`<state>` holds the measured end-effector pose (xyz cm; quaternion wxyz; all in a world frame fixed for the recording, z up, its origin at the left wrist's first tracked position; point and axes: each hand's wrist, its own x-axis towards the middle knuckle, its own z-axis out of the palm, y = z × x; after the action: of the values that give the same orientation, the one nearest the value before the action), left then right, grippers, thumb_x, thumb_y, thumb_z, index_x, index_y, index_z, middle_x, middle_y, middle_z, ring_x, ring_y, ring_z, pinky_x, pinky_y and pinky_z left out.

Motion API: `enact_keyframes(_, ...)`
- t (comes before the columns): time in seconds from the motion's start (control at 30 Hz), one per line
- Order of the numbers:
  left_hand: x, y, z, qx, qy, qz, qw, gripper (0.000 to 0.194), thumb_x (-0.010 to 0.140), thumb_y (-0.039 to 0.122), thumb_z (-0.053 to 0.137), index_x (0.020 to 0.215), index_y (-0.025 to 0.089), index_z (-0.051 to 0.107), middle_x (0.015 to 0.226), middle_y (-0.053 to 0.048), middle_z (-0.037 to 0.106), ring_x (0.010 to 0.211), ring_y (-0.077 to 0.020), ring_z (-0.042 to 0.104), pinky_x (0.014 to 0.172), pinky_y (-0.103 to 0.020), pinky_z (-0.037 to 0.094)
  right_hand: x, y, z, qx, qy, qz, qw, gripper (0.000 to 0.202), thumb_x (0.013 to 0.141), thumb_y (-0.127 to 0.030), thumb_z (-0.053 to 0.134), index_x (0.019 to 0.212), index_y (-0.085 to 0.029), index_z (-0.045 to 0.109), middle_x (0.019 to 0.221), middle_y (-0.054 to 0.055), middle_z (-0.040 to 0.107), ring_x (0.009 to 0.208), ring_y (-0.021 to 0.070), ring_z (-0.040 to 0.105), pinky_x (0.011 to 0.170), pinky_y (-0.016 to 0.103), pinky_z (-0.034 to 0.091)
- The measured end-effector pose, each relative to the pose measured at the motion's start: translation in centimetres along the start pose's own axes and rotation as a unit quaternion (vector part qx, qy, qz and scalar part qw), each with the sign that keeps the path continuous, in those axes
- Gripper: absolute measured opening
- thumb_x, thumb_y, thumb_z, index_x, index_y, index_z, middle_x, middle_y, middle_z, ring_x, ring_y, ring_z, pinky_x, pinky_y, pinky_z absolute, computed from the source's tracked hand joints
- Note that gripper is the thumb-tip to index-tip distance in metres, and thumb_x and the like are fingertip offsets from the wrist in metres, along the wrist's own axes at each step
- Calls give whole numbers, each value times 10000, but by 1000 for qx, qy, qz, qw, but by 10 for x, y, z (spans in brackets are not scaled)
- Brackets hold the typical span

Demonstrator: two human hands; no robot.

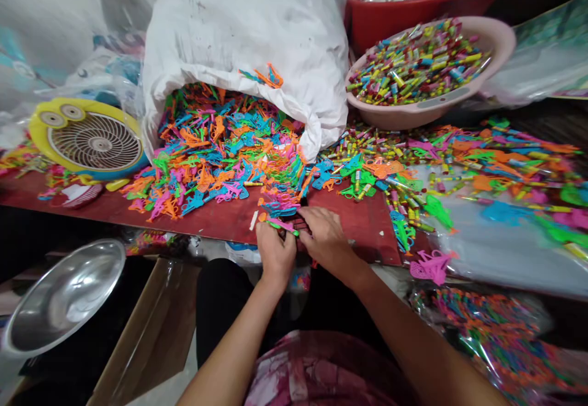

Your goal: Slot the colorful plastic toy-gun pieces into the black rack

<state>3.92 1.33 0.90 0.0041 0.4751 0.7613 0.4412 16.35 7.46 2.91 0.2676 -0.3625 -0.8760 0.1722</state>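
Note:
My left hand is closed at the front edge of the red tabletop, on a small flat plastic toy in orange, green and pink. Close beside it, my right hand has its fingers curled in toward the same spot. What the right fingers pinch, if anything, is too small and hidden to make out. Just beyond both hands lies a row of stacked plastic toys, which joins a big multicoloured heap of toys. That heap spills from the mouth of a white sack.
A pink basin full of small coloured tubes stands at back right, before a red tub. A yellow fan sits left. Below are a steel bowl, a cardboard box and bagged toys. Plastic sheets lie right.

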Motion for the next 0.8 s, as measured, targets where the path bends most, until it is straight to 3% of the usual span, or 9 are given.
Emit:
enact_keyframes(0.1, -16, 20, 10, -18, -49, 34, 998, 255, 863, 306, 586, 1075, 169, 622, 993, -131, 667, 943, -286, 599, 856, -433, 482, 9, 31, -15, -27, 8, 13, 1000, 456, 874, -154, 491, 1311, -183, 619, 1389, 153, 607, 1302, 323, 517, 1073, 513, 374)
enact_keyframes(0.23, -31, 45, 30, -70, -105, 98, 987, 640, 876, 300, 581, 1462, 130, 390, 1398, -200, 553, 1237, -345, 540, 1049, -526, 425, 21, 84, -44, 3, 34, -17, 999, 515, 833, -130, 491, 1334, -165, 605, 1402, 151, 598, 1326, 287, 514, 1128, 494, 379)
enact_keyframes(0.4, -24, 53, 42, -116, -170, 153, 967, 585, 886, 303, 587, 1431, 144, 443, 1392, -184, 574, 1274, -335, 543, 1088, -545, 420, 16, 123, -79, 89, 149, 86, 981, 498, 831, -143, 484, 1312, -175, 608, 1304, 150, 654, 1156, 245, 639, 1054, 438, 474)
enact_keyframes(0.47, -12, 45, 38, -143, -147, 155, 967, 437, 893, 289, 592, 1312, 176, 543, 1284, -149, 638, 1214, -288, 583, 1067, -493, 457, -1, 117, -87, 85, 203, 132, 966, 422, 870, -202, 500, 1273, -188, 626, 1208, 140, 689, 1057, 248, 669, 973, 446, 519)
enact_keyframes(0.53, 6, 33, 31, -154, -54, 106, 981, 377, 880, 309, 630, 1227, 177, 571, 1199, -138, 639, 1142, -261, 604, 1017, -448, 497, -25, 99, -87, 51, 217, 145, 964, 327, 922, -299, 519, 1208, -226, 659, 1162, 117, 700, 1051, 257, 658, 931, 448, 531)
enact_keyframes(0.57, 17, 26, 28, -152, 6, 70, 986, 437, 849, 340, 677, 1230, 164, 555, 1205, -149, 612, 1139, -267, 596, 1003, -446, 505, -37, 86, -84, 31, 203, 139, 969, 311, 942, -335, 514, 1199, -242, 662, 1145, 110, 705, 1033, 259, 659, 916, 452, 533)
enact_keyframes(0.63, 41, 13, 26, -145, 55, 36, 987, 740, 732, 413, 795, 1338, 141, 470, 1332, -189, 522, 1255, -313, 525, 1059, -478, 470, -59, 61, -73, -33, 149, 104, 983, 338, 936, -370, 558, 1240, -250, 646, 1154, 121, 699, 1070, 287, 642, 935, 487, 513)
enact_keyframes(0.7, 63, 2, 30, -154, 30, 22, 987, 981, 646, 449, 855, 1438, 133, 371, 1442, -216, 444, 1369, -353, 435, 1147, -523, 383, -73, 43, -60, -91, 103, 43, 990, 427, 915, -390, 601, 1323, -264, 604, 1269, 133, 660, 1170, 319, 606, 980, 533, 482)
enact_keyframes(0.8, 85, -7, 40, -217, -39, 15, 975, 1107, 616, 447, 877, 1508, 159, 287, 1529, -208, 392, 1419, -338, 408, 1193, -502, 340, -81, 40, -56, -132, 64, -8, 989, 451, 935, -316, 565, 1385, -298, 564, 1369, 111, 614, 1267, 312, 553, 1025, 539, 451)
